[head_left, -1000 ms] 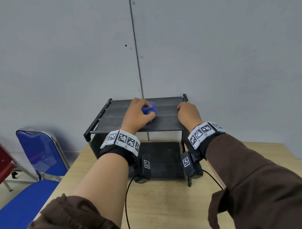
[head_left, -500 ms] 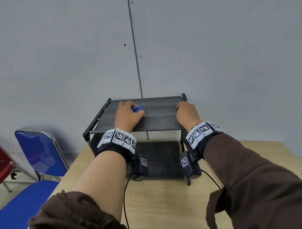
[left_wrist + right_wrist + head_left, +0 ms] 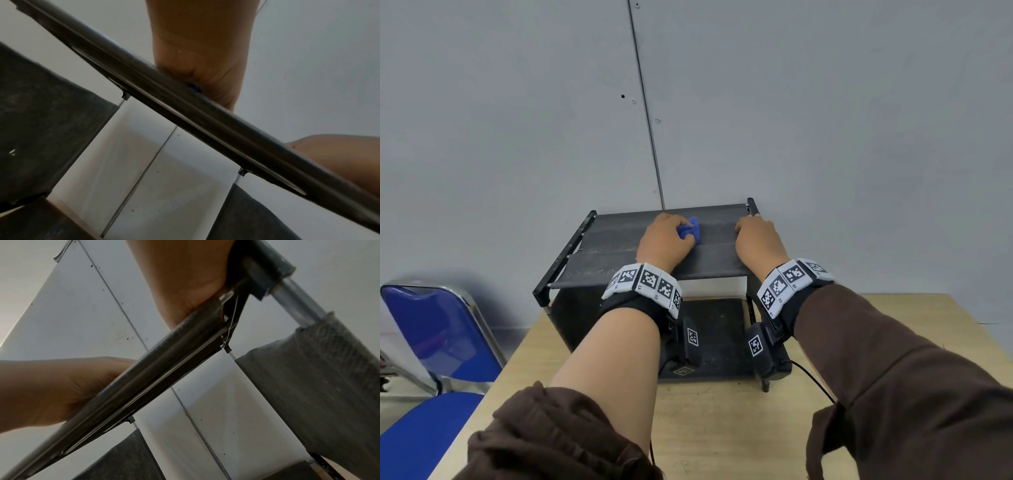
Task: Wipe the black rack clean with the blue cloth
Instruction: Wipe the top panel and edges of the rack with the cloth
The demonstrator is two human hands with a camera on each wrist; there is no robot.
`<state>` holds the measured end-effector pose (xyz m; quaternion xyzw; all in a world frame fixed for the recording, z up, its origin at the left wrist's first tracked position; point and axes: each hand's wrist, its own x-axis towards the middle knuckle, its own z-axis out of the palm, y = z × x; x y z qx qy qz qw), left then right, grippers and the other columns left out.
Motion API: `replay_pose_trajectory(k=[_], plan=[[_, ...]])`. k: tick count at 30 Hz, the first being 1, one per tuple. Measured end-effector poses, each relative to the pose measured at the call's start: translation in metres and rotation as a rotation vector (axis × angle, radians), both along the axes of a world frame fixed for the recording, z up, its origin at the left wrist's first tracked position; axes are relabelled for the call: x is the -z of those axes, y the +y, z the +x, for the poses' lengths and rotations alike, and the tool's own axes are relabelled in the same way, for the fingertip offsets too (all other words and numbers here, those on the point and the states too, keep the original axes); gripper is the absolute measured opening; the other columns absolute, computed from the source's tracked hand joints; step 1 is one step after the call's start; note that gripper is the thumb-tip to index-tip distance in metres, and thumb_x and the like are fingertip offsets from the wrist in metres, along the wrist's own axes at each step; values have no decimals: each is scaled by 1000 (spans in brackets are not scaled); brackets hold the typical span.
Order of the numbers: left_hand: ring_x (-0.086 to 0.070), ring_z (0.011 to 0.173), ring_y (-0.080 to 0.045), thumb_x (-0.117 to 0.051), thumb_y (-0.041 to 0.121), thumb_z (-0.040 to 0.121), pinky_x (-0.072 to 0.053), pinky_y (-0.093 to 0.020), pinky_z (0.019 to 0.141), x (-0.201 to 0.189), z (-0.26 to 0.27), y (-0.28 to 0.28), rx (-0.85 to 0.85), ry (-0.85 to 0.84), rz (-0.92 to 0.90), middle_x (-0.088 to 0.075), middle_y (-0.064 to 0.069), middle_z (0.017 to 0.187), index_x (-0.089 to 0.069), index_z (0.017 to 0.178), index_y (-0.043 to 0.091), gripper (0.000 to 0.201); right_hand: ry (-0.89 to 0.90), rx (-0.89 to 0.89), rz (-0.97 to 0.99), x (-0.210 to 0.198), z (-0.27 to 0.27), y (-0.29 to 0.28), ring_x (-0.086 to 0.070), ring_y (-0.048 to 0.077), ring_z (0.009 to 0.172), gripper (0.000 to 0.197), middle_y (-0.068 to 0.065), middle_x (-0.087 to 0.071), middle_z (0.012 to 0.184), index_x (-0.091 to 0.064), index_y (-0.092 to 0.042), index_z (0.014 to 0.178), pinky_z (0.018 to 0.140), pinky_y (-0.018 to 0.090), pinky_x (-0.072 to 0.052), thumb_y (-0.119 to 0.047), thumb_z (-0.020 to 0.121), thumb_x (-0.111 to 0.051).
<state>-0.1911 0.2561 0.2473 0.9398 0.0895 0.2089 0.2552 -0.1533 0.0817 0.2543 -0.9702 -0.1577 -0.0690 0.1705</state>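
**Op A:** On my head view the blue cloth [image 3: 690, 232] is bunched into a wad on the top shelf of the black rack [image 3: 619, 246], about mid-width and toward the back. My left hand [image 3: 664, 241] has its fingers curled round the wad and is pressing it onto the shelf fabric.

**Op B:** And your right hand [image 3: 755, 240]?

**Op A:** It rests on the right end of the same shelf, beside the rack's right rear post. From the head camera the fingers look bent over the fabric there, but I can't tell whether they grip the frame or only press down. The right wrist view shows just the heel of the palm against the front bar, so it doesn't settle it.

**Op B:** Which step are we in?

**Op A:** Mid-wipe on the top shelf, I'd judge. Pale specks of dust show on the front left part of the shelf, and the lower shelf [image 3: 719, 329] looks dusty too, so a good share of the job is left.

**Op B:** What does the next move need?

**Op A:** I'd sweep the cloth toward that speckled front left corner with steady downward pressure, with the right hand bracing so the rack doesn't slide on the wooden table [image 3: 722, 428]. The shelf is fabric and may sag, so even pressure matters. A blue chair [image 3: 441, 339] stands off to the left, well apart from the rack.
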Motion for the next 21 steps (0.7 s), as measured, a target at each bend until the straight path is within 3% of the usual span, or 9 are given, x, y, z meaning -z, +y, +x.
replay_pose_trajectory(k=[4, 6, 10, 14, 21], plan=[[-48, 115, -35, -52, 18, 86, -44, -41, 92, -3, -10, 14, -304, 15, 75, -49, -12, 127, -61, 117, 11, 33, 0, 4, -18, 1, 1, 1, -35, 29, 135, 46, 17, -39, 146, -43, -5, 139, 114, 40, -27, -1, 96, -31], [-46, 115, -36, -51, 16, 86, -41, -40, 92, -3, -15, 17, -359, -85, 21, -48, -13, 128, -60, 118, 9, 33, 1, 8, -24, 1, 1, 2, -34, 29, 135, 46, 17, -39, 146, -43, -5, 140, 114, 39, -27, -1, 96, -31], [-52, 109, -28, -56, 19, 86, -43, -33, 94, -7, -10, 7, -150, -285, -78, -50, -10, 122, -59, 114, 11, 30, -13, 13, -28, 0, 0, 2, -37, 29, 132, 44, 17, -41, 143, -45, -5, 138, 113, 39, -29, -2, 96, -31], [-52, 108, -23, -60, 22, 85, -42, -29, 94, 0, -2, -7, 59, -126, -31, -51, -6, 118, -61, 111, 16, 27, -13, 13, -26, 0, -1, 0, -35, 29, 134, 44, 16, -41, 144, -44, -5, 138, 114, 39, -28, -3, 97, -31], [-50, 111, -29, -58, 22, 85, -45, -37, 94, 5, -3, -1, -77, -63, 56, -50, -9, 120, -62, 111, 14, 28, -23, 5, 11, 0, -1, -7, -39, 29, 128, 44, 17, -44, 141, -49, -5, 134, 110, 37, -31, 1, 94, -30]])
